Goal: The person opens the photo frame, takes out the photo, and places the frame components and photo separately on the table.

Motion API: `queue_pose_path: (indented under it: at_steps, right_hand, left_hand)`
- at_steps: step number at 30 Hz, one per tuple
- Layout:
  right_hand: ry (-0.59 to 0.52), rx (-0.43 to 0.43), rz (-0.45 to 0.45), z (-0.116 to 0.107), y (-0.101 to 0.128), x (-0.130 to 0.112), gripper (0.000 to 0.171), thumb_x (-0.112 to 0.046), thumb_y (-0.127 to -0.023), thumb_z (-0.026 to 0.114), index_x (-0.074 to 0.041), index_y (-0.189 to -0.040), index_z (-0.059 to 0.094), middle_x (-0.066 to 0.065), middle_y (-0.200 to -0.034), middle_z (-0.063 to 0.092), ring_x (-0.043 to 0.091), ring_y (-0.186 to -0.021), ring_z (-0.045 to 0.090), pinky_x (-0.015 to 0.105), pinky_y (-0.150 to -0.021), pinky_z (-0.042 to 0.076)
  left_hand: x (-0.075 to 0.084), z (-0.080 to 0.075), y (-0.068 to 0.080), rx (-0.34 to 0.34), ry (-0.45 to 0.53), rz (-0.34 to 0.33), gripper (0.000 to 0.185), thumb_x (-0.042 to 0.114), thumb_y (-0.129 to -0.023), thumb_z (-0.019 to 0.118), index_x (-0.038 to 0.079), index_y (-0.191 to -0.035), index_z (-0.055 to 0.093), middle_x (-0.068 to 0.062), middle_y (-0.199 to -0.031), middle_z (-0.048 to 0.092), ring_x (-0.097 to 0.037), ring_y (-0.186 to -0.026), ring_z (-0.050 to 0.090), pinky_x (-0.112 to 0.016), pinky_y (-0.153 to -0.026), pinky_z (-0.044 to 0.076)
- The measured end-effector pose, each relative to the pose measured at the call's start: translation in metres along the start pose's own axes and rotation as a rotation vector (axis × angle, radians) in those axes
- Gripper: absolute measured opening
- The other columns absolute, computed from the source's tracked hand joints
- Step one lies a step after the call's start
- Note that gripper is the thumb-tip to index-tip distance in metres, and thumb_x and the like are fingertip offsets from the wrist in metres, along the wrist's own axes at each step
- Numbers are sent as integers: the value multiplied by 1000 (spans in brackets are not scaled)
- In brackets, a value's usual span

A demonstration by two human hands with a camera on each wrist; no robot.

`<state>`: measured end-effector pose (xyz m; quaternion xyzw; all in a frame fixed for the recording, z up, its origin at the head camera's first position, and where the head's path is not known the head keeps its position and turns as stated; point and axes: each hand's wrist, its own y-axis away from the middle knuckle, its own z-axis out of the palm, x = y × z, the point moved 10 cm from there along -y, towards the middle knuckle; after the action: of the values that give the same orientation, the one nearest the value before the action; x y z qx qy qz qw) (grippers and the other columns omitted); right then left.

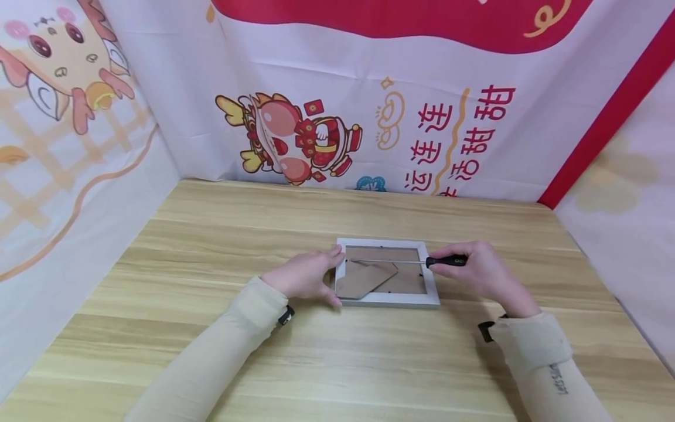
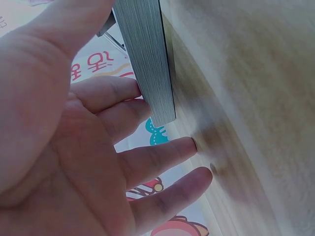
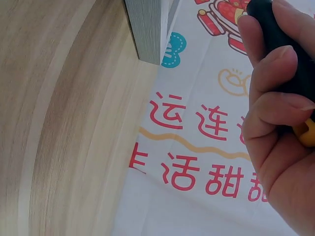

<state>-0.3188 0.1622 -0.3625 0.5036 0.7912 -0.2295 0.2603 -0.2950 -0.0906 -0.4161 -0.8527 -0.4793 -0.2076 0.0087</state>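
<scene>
Screwdriver (image 1: 406,261) sat in the right hand (image 1: 482,274), fingers curled round its black handle (image 1: 446,261); the thin metal shaft ran left across the back of the picture frame (image 1: 387,300), tip near the frame's left inner edge. Couldn't tell whether the tip touched anything there, too small in the head view. Right wrist view showed only the fingers (image 3: 269,69) wrapped on the handle, plus a bit of yellow at its end; shaft was cut off by the picture's top edge.

Left hand (image 1: 304,275) lay mostly flat, fingers straight, against the frame's left edge. Left wrist view: fingers (image 2: 157,160) spread and relaxed, two of them up against the frame's grey side (image 2: 147,64), the other two out toward the table, contact unclear. Thumb was blurred and filled the top left corner, where it landed was out of sight.

Frame was face down at mid-table, white border, brown backing board with its cardboard stand (image 1: 366,278) lying flat on it. Small clips on the backing were too tiny to read.

Wooden table (image 1: 211,246) underneath, printed cartoon backdrop (image 1: 295,138) behind and on both sides. Both forearms were in beige sleeves, a dark strap at each wrist, partly hidden.
</scene>
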Motion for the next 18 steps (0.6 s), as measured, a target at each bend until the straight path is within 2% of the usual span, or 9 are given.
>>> queue_pose_path:
  at_steps: [12, 18]
  right_hand:
    - [3, -25, -12, 3, -4, -6, 21, -21, -82, 83, -17, -102, 80, -1, -94, 75, 14, -86, 68, 25, -70, 56]
    - [25, -33, -37, -2, -9, -14, 21, -22, -81, 84, -15, -101, 81, 0, -93, 76, 12, -85, 68, 24, -69, 56]
  left_hand:
    - [-2, 0, -1, 2, 2, -11, 109, 49, -71, 84, 6, -155, 29, -12, -161, 16, -37, -140, 34, -45, -113, 31]
    - [-2, 2, -1, 5, 6, 3, 109, 50, -71, 84, 6, -155, 29, -12, -161, 17, -36, -139, 36, -44, -113, 31]
